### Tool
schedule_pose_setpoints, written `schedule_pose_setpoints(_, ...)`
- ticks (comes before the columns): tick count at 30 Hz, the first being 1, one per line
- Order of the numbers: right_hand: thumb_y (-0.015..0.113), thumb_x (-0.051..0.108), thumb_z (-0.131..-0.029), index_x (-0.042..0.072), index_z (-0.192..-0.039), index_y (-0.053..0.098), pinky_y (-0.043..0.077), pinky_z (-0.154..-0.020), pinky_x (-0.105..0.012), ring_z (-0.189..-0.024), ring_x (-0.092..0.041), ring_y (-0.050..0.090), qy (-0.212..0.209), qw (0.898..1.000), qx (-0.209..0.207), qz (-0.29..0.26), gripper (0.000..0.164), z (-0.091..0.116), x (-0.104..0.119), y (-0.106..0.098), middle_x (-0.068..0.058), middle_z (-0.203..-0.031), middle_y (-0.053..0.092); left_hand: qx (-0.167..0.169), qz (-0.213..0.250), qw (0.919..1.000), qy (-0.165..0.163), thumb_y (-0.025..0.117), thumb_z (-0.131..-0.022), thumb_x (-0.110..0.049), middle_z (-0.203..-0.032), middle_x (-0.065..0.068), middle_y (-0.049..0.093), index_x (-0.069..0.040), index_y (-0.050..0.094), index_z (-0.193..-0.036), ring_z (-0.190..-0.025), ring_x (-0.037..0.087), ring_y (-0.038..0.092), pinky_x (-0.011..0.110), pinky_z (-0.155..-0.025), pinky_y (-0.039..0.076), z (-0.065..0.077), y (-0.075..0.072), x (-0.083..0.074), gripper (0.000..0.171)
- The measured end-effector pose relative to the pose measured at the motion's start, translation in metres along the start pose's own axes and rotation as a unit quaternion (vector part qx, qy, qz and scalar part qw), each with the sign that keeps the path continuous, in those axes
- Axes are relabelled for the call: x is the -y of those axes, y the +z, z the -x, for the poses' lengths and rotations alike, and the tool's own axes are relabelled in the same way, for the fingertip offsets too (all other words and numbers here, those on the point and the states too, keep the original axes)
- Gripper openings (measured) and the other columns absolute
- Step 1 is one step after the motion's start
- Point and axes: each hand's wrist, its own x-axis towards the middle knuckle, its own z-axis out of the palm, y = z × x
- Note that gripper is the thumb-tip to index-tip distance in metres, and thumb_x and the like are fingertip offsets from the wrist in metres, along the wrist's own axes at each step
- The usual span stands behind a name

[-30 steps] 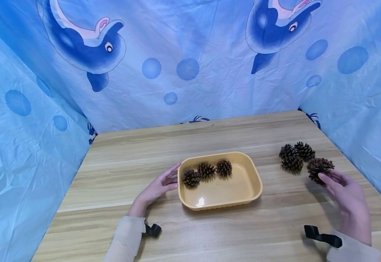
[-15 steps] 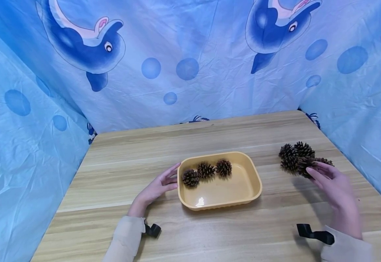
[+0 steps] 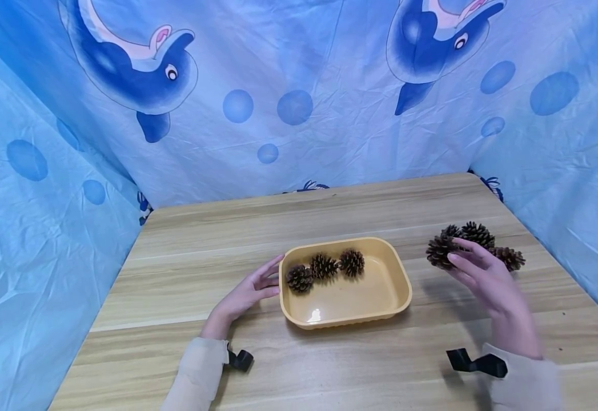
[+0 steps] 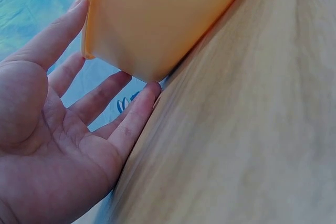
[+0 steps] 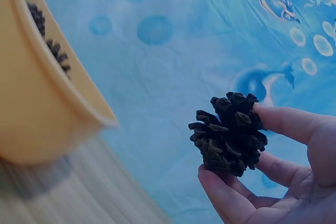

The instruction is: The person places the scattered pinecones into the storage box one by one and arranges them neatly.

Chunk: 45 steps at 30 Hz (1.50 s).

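My right hand (image 3: 494,288) pinches a brown pine cone (image 3: 440,252) between thumb and fingers, raised off the table to the right of a yellow plastic tub (image 3: 360,302). The right wrist view shows this pine cone (image 5: 228,136) at the fingertips, apart from the tub (image 5: 42,103). Three pine cones (image 3: 323,267) lie inside the tub, along its back left. At the tub's left end rests my left hand (image 3: 242,295). In the left wrist view, its extended fingers (image 4: 100,98) touch the tub's outer wall (image 4: 157,19), thumb near the rim.
More pine cones (image 3: 477,235) lie at the table's right, one of them (image 3: 509,258) partly behind my right hand. Blue dolphin-print cloth (image 3: 299,148) hangs round the back and sides of the wooden table (image 3: 216,240).
My right hand has moved left, carrying the pine cone from the right-hand group towards the tub. The left hand and the tub have stayed where they were.
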Motion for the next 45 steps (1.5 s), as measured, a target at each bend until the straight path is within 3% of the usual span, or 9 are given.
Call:
schedule_pose_setpoints(8,0.055,-0.003,-0.094,0.028,-0.112,0.064,0.056,-0.084,-0.015,-0.093,-0.002,0.065,0.01,1.0,0.02,-0.004,0.037,-0.008,0.0,0.023,0.008,-0.106,0.058,0.002,0.002,1.0,-0.001,0.063,-0.092,-0.015,-0.158,0.022,0.023,-0.019,0.017,-0.156,-0.137,0.046,0.038,0.049,-0.111,0.041,0.0,0.0,-0.001,0.079)
schedule_pose_setpoints(15,0.061,0.008,-0.094,0.026,-0.116,0.059,0.055,-0.086,-0.013,-0.097,0.0,0.061,0.026,0.997,0.011,0.076,0.028,-0.014,0.002,0.04,0.007,-0.113,0.052,0.001,0.002,1.0,-0.001,0.063,-0.092,-0.014,-0.158,0.022,0.024,-0.018,0.017,-0.156,-0.137,0.047,0.038,0.048,-0.111,0.041,0.0,0.001,-0.001,0.079)
schedule_pose_setpoints(18,0.062,0.012,-0.094,0.018,-0.124,0.054,0.054,-0.087,-0.012,-0.099,0.002,0.06,0.033,0.993,0.012,0.114,0.031,-0.017,0.002,0.045,0.007,-0.115,0.051,0.001,0.003,1.0,-0.001,0.064,-0.092,-0.014,-0.158,0.023,0.023,-0.018,0.017,-0.156,-0.137,0.047,0.038,0.048,-0.111,0.041,0.0,0.001,-0.001,0.079)
schedule_pose_setpoints(23,0.062,0.016,-0.095,-0.004,-0.141,0.039,0.053,-0.087,-0.012,-0.099,0.004,0.059,0.037,0.983,0.015,0.178,0.054,-0.022,0.001,0.052,0.003,-0.119,0.049,0.0,0.002,1.0,-0.001,0.064,-0.092,-0.014,-0.158,0.022,0.024,-0.018,0.017,-0.156,-0.137,0.047,0.038,0.049,-0.111,0.041,0.0,0.0,0.0,0.08)
schedule_pose_setpoints(31,0.061,0.019,-0.096,-0.01,-0.142,0.035,0.052,-0.089,-0.012,-0.095,0.007,0.059,0.038,0.971,0.031,0.235,0.06,-0.03,-0.004,0.063,-0.025,-0.138,0.044,0.0,-0.001,1.0,-0.005,0.063,-0.092,-0.013,-0.158,0.022,0.023,-0.019,0.017,-0.156,-0.137,0.046,0.038,0.049,-0.111,0.04,0.001,0.0,-0.001,0.079)
schedule_pose_setpoints(36,0.059,0.015,-0.096,-0.011,-0.141,0.036,0.053,-0.086,-0.013,-0.093,0.007,0.059,0.024,0.968,0.049,0.246,0.057,-0.033,-0.008,0.067,-0.032,-0.139,0.042,0.001,-0.002,1.0,-0.007,0.063,-0.092,-0.014,-0.158,0.022,0.023,-0.02,0.017,-0.156,-0.138,0.046,0.037,0.05,-0.112,0.04,0.0,0.001,-0.002,0.079)
schedule_pose_setpoints(40,0.06,0.016,-0.095,-0.009,-0.14,0.04,0.054,-0.084,-0.015,-0.095,-0.001,0.062,0.009,0.959,0.056,0.276,0.054,-0.035,-0.011,0.07,-0.031,-0.136,0.048,0.001,-0.003,1.0,-0.008,0.063,-0.092,-0.014,-0.158,0.021,0.023,-0.021,0.017,-0.156,-0.138,0.046,0.037,0.05,-0.112,0.039,0.0,0.001,-0.002,0.079)
schedule_pose_setpoints(45,0.062,0.016,-0.094,-0.007,-0.137,0.045,0.055,-0.089,-0.02,-0.115,-0.033,0.061,-0.007,0.944,0.041,0.328,0.051,-0.039,-0.012,0.075,-0.03,-0.135,0.052,0.0,-0.004,1.0,-0.006,0.062,-0.093,-0.014,-0.158,0.022,0.024,-0.02,0.017,-0.156,-0.137,0.046,0.038,0.05,-0.112,0.04,0.0,0.0,-0.001,0.078)
